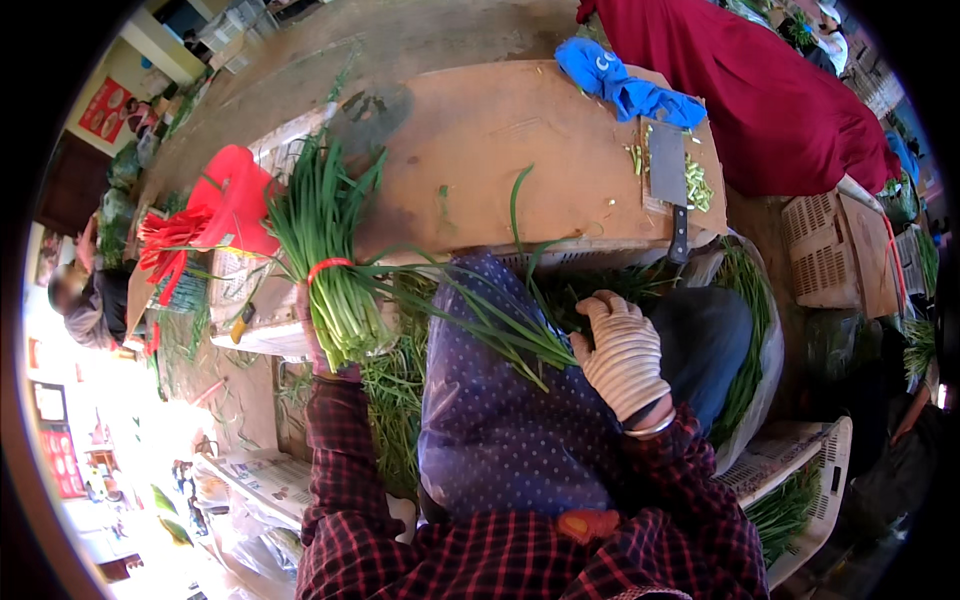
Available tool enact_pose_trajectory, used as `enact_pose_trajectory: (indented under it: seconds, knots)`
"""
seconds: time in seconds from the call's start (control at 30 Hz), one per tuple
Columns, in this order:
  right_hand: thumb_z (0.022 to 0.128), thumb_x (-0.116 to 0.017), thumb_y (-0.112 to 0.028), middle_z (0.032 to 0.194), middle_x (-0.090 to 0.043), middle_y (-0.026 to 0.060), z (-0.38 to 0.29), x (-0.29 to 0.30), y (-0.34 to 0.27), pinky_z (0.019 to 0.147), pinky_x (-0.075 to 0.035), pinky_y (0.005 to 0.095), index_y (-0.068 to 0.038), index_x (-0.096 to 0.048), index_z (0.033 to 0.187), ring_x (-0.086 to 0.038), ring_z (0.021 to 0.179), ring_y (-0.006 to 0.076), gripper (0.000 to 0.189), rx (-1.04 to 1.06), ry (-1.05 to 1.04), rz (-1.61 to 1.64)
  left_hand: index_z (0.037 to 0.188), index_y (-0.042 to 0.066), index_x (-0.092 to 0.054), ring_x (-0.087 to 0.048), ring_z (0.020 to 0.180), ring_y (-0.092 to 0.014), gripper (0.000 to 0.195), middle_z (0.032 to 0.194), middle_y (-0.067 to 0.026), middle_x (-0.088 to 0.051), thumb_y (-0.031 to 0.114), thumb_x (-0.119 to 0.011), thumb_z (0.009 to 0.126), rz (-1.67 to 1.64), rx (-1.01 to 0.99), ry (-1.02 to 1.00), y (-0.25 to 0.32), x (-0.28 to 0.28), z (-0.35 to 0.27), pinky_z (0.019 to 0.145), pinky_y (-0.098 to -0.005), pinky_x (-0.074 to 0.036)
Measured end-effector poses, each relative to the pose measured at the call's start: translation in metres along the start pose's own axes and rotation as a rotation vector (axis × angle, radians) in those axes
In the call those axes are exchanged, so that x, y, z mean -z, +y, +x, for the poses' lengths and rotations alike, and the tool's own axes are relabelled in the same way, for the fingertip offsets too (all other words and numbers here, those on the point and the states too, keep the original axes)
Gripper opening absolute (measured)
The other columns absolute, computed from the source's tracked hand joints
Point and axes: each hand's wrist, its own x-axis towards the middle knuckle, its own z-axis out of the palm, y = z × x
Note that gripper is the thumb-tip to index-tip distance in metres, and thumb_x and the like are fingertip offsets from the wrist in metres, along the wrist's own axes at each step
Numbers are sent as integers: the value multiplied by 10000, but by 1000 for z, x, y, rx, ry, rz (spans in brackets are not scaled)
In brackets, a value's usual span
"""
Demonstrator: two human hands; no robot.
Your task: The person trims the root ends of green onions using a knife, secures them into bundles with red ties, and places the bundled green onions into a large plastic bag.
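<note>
My left hand (324,360), mostly hidden behind it, holds a bundle of green leafy stalks (330,247) upright at the near left of the board. A red band (330,267) circles the bundle, its pale cut ends towards me. My right hand (621,351), in a striped knit glove, is over my lap with fingers curled beside several loose green stalks (517,337); whether it grips their ends I cannot tell. The loose stalks lie across the dotted apron (517,442), towards the bundle. A cleaver (667,169) lies on the board's right end beside chopped stalk pieces (697,186).
The wooden board (480,150) spans the front. A blue cloth (630,88) lies on its far right corner. At left are a red plastic container (236,202), red strips (171,238) and a yellow-handled knife (242,322). Crates (821,247) stand right; people sit further off.
</note>
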Motion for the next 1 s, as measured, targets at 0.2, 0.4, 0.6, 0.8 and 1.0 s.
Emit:
enact_pose_trajectory:
  seconds: [0.2, 0.4, 0.6, 0.8, 1.0]
  knots:
    - [838, -708, -441, 961, -685, 161, -4, -17, 3, 840, -520, 463, -82, -693, 1000, -656, 960, 343, 394, 53, -431, 58, 1260, 30, -616, -669, 1026, -338, 644, 1174, -167, -688, 576, -606, 919, -91, 45, -92, -5, 9, 5, 926, -519, -548]
    - [894, -712, -167, 826, -683, 121, -8, -12, 51, 654, -499, 365, -33, -710, 1016, -653, 740, 290, 181, -93, 96, 439, 1281, 42, -596, -620, 1075, -319, 680, 1229, -168, -650, 592, -643, 882, -95, 68, -73, -2, 19, 4, 918, -444, -522]
    - [959, -685, -229, 752, -606, -2, -13, -6, 36, 598, -435, 259, -33, -671, 1073, -558, 686, 109, 227, -616, -21, 1193, 1293, 11, -588, -666, 993, -327, 755, 1179, -190, -669, 650, -588, 890, -142, 76, -30, -11, 9, -3, 878, -471, -558]
    - [789, -783, -435, 921, -685, 262, 7, -48, -25, 769, -532, 473, 12, -645, 1055, -681, 865, 397, 538, -126, -316, 313, 1274, 50, -593, -612, 1050, -339, 700, 1244, -200, -611, 601, -678, 852, -212, 31, 159, -13, 18, 8, 898, -482, -512]
    - [855, -728, -389, 898, -699, 239, 10, -51, -9, 764, -526, 460, -7, -669, 1057, -688, 882, 387, 437, -39, -434, 481, 1272, 42, -613, -651, 1070, -351, 695, 1234, -178, -656, 626, -609, 894, -184, 55, -18, -16, 16, 2, 916, -522, -542]
